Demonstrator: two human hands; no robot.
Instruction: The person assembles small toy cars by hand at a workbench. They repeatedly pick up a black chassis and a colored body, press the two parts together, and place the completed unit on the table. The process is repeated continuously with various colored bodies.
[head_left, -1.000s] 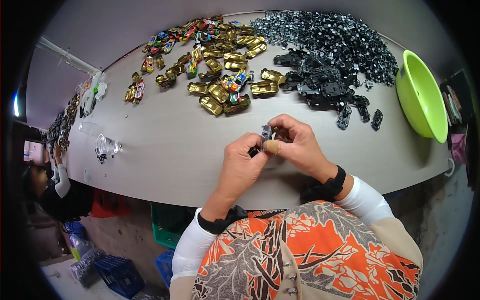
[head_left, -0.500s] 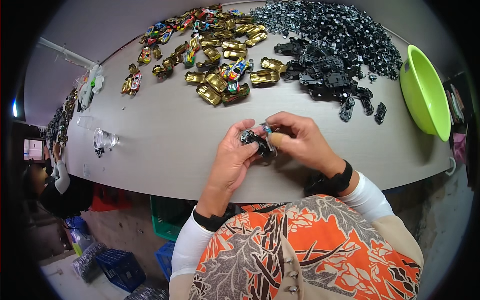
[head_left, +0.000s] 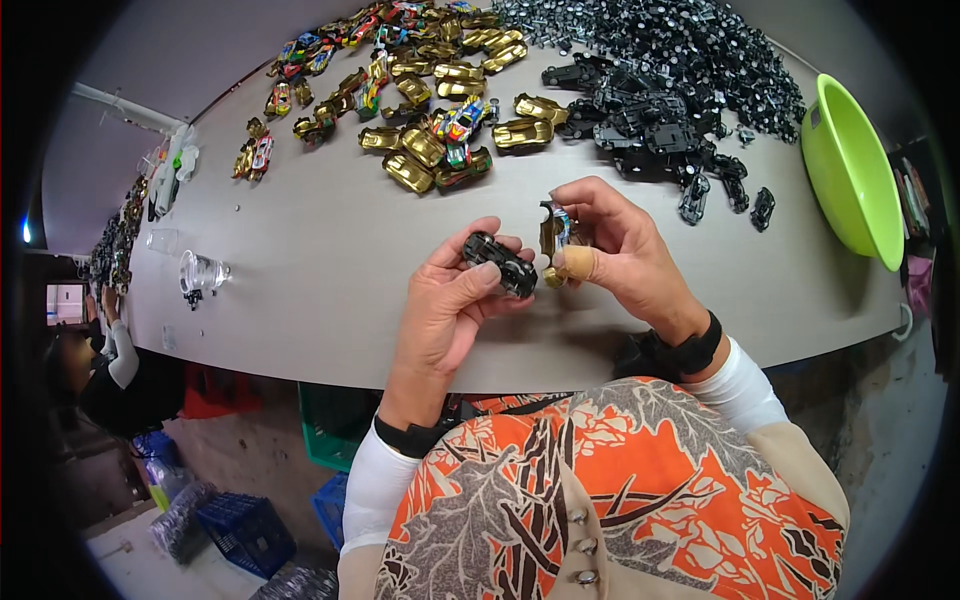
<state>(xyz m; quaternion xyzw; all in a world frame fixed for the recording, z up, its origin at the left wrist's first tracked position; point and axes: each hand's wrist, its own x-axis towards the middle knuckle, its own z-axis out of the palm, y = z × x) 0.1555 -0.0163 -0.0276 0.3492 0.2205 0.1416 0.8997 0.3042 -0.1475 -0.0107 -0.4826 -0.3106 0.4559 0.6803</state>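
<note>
Seemingly empty green bowl (head_left: 850, 170); hands hold blk chassis (head_left: 500, 262), gold shell (head_left: 553, 235).

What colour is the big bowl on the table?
The bowl is bright lime green, seen in the head view at the table's right edge.

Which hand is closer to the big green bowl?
The right hand. It holds a gold toy car shell near the table's middle, with the green bowl off to its right. The left hand, holding a black car base, sits farther left.
</note>
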